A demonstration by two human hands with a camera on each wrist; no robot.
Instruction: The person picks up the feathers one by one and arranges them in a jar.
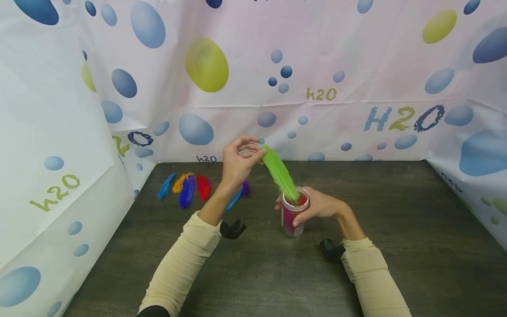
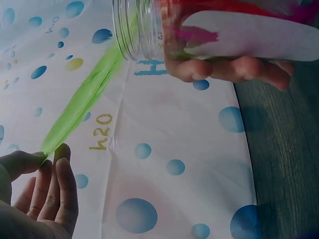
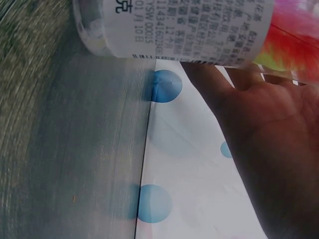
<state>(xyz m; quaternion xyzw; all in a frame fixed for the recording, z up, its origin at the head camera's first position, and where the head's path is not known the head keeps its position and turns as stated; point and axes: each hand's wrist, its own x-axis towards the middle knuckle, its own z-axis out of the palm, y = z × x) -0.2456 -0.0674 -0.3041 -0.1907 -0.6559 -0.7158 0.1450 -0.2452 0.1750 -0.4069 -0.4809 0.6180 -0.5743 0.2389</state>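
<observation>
Head view: the upper end of a green feather (image 1: 280,171) is pinched between thumb and fingertips by the left grip (image 1: 239,163), and its lower end is set in the open mouth of a clear jar (image 1: 290,218), to the right of that grip. The jar is held around its side by the curled fingers of the right grip (image 1: 321,204). Red and pink matter (image 3: 294,47) is seen inside, and a white printed label (image 3: 192,30) is carried on the jar's wall. On the counter (image 1: 396,211), a light blue feather (image 1: 166,186), an orange feather (image 1: 182,181), a dark blue feather (image 1: 187,193) and a red feather (image 1: 203,188) are spread left of the left grip.
</observation>
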